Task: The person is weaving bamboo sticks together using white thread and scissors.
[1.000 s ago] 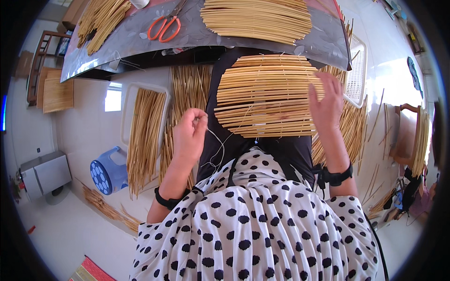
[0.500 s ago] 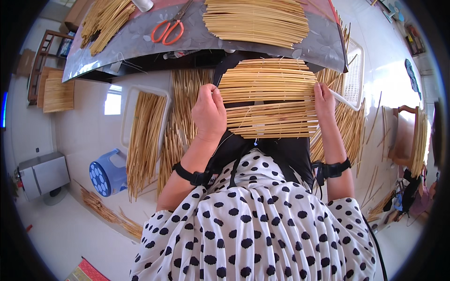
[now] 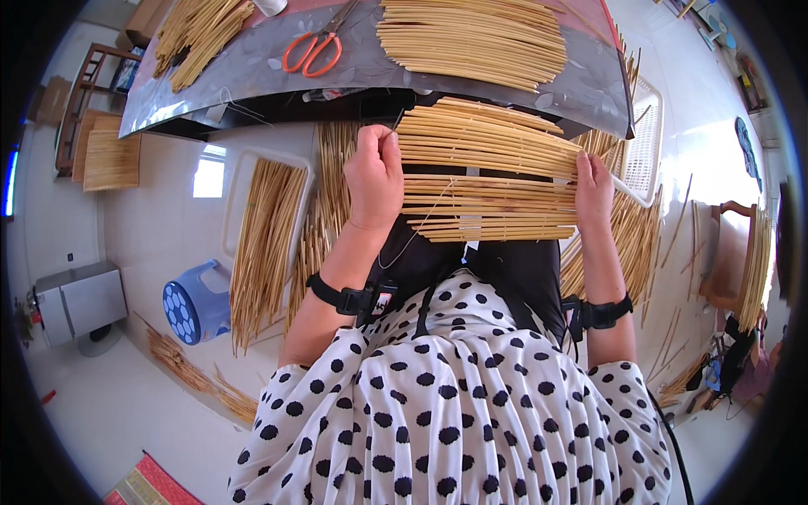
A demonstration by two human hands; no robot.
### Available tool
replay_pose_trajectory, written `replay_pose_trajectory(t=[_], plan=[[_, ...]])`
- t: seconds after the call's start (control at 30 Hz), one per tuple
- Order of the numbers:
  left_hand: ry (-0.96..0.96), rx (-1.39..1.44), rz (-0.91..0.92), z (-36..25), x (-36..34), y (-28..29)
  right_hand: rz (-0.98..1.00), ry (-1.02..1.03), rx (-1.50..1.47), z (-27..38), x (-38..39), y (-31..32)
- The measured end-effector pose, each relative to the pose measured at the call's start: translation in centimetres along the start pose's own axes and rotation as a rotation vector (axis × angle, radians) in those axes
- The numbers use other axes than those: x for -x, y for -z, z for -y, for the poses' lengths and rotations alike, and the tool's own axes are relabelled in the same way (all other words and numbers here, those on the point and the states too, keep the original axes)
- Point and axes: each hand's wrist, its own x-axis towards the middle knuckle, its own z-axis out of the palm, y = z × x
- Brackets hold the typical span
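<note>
A slatted mat (image 3: pixel 492 145) of thin straw-coloured sticks, tied with thread, is stretched across my lap between both hands. A dark gap divides its far section from the nearer section (image 3: pixel 497 200). At the left edge, my left hand (image 3: pixel 373 181) is closed in a pinch, thumb against bent fingers. My right hand (image 3: pixel 594 189) grips the right edge between thumb and fingers. A loose pale thread (image 3: pixel 408 246) loops from the mat's near left part down over my dark trousers.
Ahead, the table (image 3: pixel 269 84) holds orange-handled scissors (image 3: pixel 312 55), a stick mat (image 3: pixel 471 42) and a stick bundle (image 3: pixel 202 42). More sticks (image 3: pixel 265 244) lie in a white tray at left, beside a blue stool (image 3: pixel 198 303). A white basket (image 3: pixel 644 143) stands at right.
The mat's far section now slants down toward the right, where it lay nearly level before. My left hand has moved slightly up relative to my right. The whole view has shifted a little.
</note>
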Motion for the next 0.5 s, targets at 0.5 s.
replay_pose_trajectory(t=[0.5], plan=[[0.084,-0.08,0.114,-4.8,-0.7,2.5,0.101,-0.098,-0.165,-0.6,0.2,0.2]])
